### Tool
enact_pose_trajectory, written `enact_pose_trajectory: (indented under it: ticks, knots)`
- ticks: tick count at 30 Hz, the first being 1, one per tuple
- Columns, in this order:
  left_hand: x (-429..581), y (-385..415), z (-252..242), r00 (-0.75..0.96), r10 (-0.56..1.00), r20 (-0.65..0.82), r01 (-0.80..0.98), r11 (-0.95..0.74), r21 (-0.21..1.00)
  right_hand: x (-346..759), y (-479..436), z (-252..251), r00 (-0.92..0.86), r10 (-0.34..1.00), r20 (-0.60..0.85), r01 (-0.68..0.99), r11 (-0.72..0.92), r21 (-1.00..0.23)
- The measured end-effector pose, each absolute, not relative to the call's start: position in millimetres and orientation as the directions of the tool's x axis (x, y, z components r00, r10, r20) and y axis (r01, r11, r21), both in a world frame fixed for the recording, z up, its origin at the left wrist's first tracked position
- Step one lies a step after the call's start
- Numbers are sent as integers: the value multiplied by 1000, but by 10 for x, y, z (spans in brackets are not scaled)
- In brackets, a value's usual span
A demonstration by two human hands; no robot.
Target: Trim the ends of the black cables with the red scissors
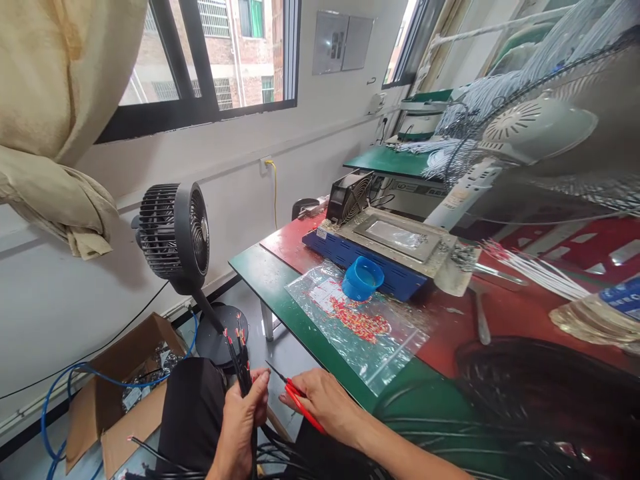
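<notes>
My left hand [244, 408] is wrapped round a bundle of black cables [243, 377] above my lap. The cable tops stand upright, with red and pale inner wires showing at their stripped ends. Closed in my right hand [327, 403] are red-handled scissors [303, 404]. Their dark, thin tip points left toward the fingers of my left hand, a small gap away. More black cable hangs below my hands and lies over my lap. Red and light snippets [361, 321] are scattered on a clear plastic bag [395, 363] to the right.
A blue ring-shaped cup [363, 279] stands by a blue-sided solder pot [370, 257] on the red and green table [257, 260]. Black cables [450, 433] cover the table's near right. A black fan [175, 233] and an open cardboard box [90, 413] stand on the left.
</notes>
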State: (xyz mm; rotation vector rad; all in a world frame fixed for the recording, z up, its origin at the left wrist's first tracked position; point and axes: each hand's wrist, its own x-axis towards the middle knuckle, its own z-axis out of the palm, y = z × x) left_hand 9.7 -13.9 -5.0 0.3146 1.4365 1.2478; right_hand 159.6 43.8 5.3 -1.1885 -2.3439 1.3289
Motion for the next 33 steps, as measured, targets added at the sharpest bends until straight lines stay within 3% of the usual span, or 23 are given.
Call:
enact_pose_trajectory:
  ticks: [4, 7, 10, 15, 20, 27, 33]
  knots:
    - [59, -168, -91, -223, 808, -545, -521, 374, 767, 1575, 450, 46, -650, 709, -273, 328, -63, -943]
    - [60, -203, -60, -165, 827, -537, -525, 387, 758, 1538, 445, 11, -655, 677, -336, 140, -328, -934]
    - [93, -224, -16, -148, 841, -521, -474, 402, 784, 1514, 441, -13, -677, 640, -363, 46, -456, -889]
    - [141, -225, -68, -152, 842, -518, -401, 426, 811, 1534, 443, 16, -691, 617, -377, 47, -481, -875]
    - [140, -220, -96, -119, 853, -508, -395, 429, 812, 1549, 431, 6, -709, 628, -322, 54, -406, -912]
    - [150, -253, -10, 20, 843, -537, -558, 455, 694, 1564, 428, 8, -747, 627, -222, 38, -293, -955]
    - [171, -263, -20, 112, 836, -536, -603, 486, 632, 1544, 441, 21, -711, 626, -320, -8, -463, -887]
